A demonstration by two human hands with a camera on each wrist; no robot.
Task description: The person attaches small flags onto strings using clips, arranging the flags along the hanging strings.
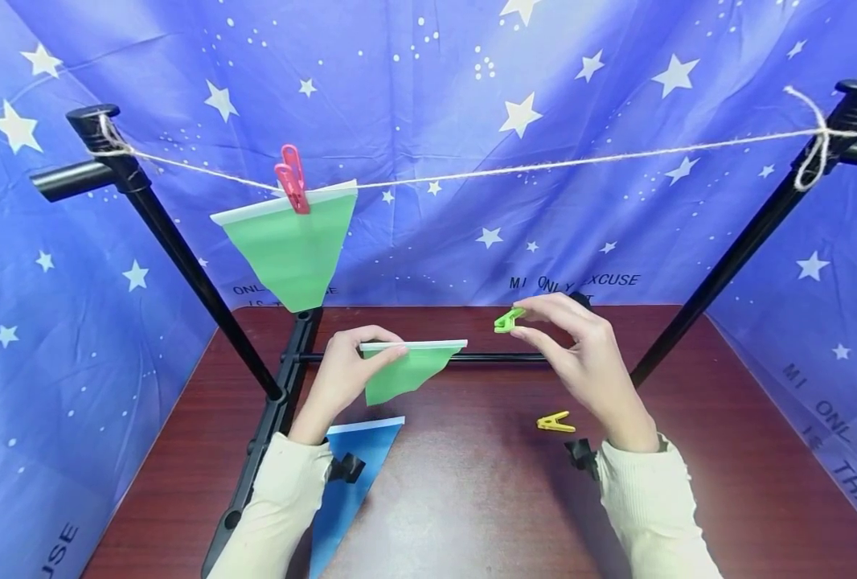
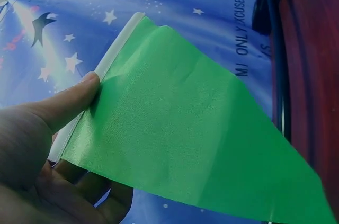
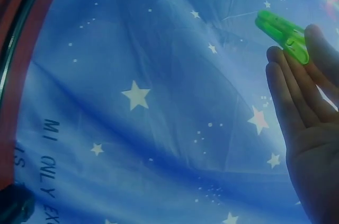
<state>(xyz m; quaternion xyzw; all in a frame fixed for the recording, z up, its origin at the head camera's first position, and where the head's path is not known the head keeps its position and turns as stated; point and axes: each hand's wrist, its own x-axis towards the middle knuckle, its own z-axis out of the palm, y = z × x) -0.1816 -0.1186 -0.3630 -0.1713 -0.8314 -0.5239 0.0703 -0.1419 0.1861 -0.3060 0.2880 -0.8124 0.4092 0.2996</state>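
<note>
My left hand [image 1: 347,363] pinches a green pennant flag [image 1: 408,372] by its white top edge, thumb in front and fingers behind. In the left wrist view the green pennant flag [image 2: 175,113] spreads out to the right of the thumb. My right hand [image 1: 580,354] holds a green clothespin [image 1: 506,320] between thumb and fingertips, to the right of the flag and apart from it. The right wrist view shows the clothespin [image 3: 283,36] at the fingertips. Above, a red clothespin [image 1: 293,181] fastens another green pennant [image 1: 287,249] to a white string [image 1: 515,170].
The string is tied between two black posts [image 1: 197,277] at left and right. A blue pennant [image 1: 359,466] lies on the brown table [image 1: 465,498] beneath my left forearm. A yellow clothespin [image 1: 555,421] lies near my right wrist. Behind hangs a blue star-print cloth [image 1: 428,96].
</note>
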